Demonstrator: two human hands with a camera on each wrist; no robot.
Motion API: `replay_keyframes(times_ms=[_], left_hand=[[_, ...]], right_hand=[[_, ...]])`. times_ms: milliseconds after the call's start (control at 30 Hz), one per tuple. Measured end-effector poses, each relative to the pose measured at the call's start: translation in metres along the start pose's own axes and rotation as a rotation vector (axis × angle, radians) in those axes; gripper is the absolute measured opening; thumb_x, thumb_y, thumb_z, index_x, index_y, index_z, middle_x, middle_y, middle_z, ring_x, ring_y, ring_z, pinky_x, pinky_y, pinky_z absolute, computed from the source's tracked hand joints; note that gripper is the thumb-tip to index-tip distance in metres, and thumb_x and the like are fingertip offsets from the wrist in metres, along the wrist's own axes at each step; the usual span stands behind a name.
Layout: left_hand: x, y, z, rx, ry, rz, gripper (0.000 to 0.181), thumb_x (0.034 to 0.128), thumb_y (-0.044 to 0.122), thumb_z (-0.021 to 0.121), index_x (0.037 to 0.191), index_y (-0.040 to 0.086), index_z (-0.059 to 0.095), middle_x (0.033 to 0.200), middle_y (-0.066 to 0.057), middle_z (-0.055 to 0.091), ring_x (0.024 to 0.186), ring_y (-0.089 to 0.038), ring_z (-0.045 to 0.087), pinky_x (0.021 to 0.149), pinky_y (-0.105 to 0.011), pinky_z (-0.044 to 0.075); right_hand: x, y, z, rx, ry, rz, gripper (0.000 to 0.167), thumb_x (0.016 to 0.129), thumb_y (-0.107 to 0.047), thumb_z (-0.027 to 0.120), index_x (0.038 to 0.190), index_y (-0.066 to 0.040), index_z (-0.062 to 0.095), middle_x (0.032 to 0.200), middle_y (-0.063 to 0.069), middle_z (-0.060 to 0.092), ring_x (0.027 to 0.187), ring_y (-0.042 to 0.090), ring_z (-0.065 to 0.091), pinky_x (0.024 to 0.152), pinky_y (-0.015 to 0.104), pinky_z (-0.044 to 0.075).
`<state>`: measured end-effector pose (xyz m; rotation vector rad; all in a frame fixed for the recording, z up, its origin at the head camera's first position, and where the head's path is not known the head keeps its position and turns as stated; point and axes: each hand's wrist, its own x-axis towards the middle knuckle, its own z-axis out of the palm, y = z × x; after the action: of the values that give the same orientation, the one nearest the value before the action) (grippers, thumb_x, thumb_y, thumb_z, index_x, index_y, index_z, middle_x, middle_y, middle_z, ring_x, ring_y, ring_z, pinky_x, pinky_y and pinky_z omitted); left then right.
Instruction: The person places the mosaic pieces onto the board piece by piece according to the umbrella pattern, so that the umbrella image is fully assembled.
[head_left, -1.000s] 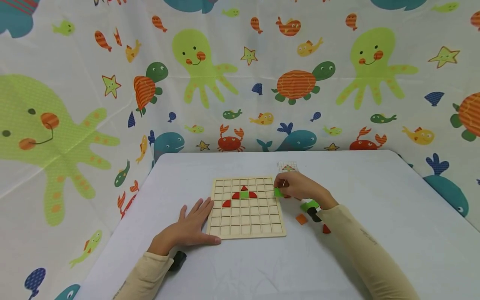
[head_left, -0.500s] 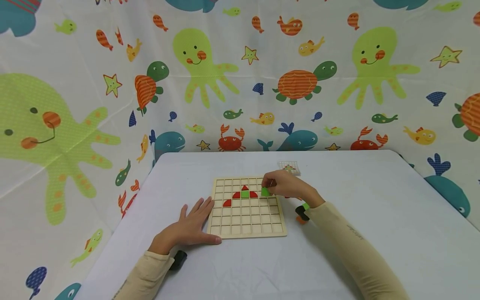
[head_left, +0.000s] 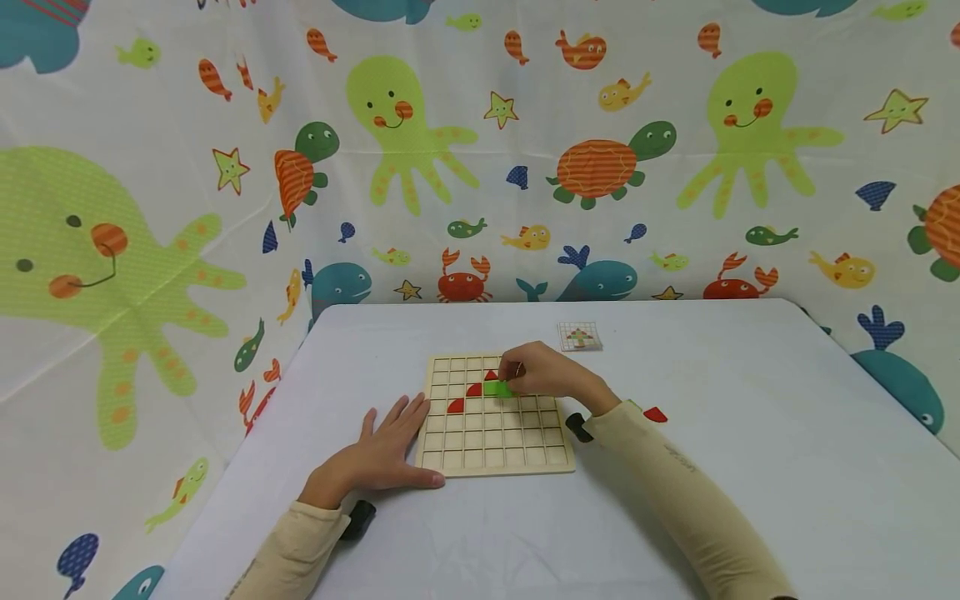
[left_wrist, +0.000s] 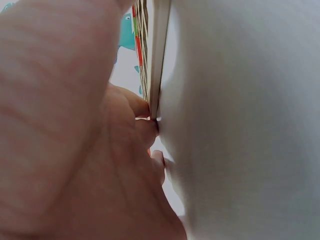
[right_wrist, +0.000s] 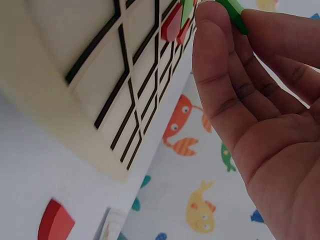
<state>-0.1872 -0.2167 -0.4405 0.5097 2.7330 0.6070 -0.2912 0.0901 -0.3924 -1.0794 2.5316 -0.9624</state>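
My right hand [head_left: 543,368] pinches a green block [right_wrist: 232,16] between thumb and fingers, low over the wooden grid board [head_left: 491,437]. The block sits right beside a green square [head_left: 490,388] lying in the grid. A red triangle [head_left: 491,375] is just above that square, and two red quarter-round pieces [head_left: 456,406] step down to its left. The red piece on the square's right is hidden by my right hand in the head view. My left hand [head_left: 378,454] lies spread at the board's left edge, fingertips touching the side and thumb along the near corner.
A stack of pattern cards [head_left: 580,337] lies behind the board on the right. A loose red piece [head_left: 655,414] rests on the white table [head_left: 750,500] beyond my right sleeve, which covers other loose pieces. A patterned curtain [head_left: 465,100] hangs behind the table.
My right hand has carried the green block leftward, from the board's right edge to the cell beside the green square. My left hand has stayed put.
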Motion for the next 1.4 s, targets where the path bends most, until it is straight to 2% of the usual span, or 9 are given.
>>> replay_keyframes(times_ms=[300,667,933,1400], left_hand=[[0.004,0.002,0.003,0.007,0.005,-0.002,0.128,0.0813,0.068,0.082,0.171,0.003,0.019,0.178,-0.017,0.013,0.163,-0.041,0.001,0.12,-0.074,-0.007],[0.008,0.007,0.004,0.008,0.014,-0.007,0.127,0.0811,0.068,0.082,0.171,0.003,0.019,0.178,-0.016,0.013,0.164,-0.04,0.001,0.12,-0.074,-0.007],[0.011,0.008,0.005,0.002,0.013,-0.011,0.127,0.0814,0.068,0.082,0.171,0.004,0.019,0.178,-0.016,0.013,0.164,-0.04,0.0,0.12,-0.073,-0.009],[0.015,0.01,0.008,0.005,0.033,-0.009,0.126,0.0821,0.067,0.082,0.17,0.002,0.019,0.178,-0.017,0.014,0.163,-0.041,0.001,0.12,-0.074,-0.007]], right_hand=[[0.013,-0.007,0.01,0.022,-0.049,-0.048,0.009,0.097,0.004,0.069,0.098,-0.003,0.075,0.087,0.0,0.07,0.077,0.011,0.063,0.072,0.026,0.056],[0.029,-0.007,0.022,-0.058,-0.111,-0.049,0.006,0.097,-0.001,0.074,0.097,-0.006,0.076,0.084,-0.004,0.067,0.078,0.01,0.057,0.073,0.025,0.051],[0.031,-0.007,0.024,-0.105,-0.104,-0.052,0.008,0.098,0.001,0.073,0.1,-0.006,0.075,0.087,-0.004,0.066,0.081,0.011,0.057,0.076,0.025,0.051],[0.032,0.001,0.023,-0.155,-0.111,-0.075,0.011,0.097,0.0,0.074,0.106,-0.005,0.078,0.085,-0.004,0.065,0.078,0.011,0.053,0.074,0.026,0.047]])
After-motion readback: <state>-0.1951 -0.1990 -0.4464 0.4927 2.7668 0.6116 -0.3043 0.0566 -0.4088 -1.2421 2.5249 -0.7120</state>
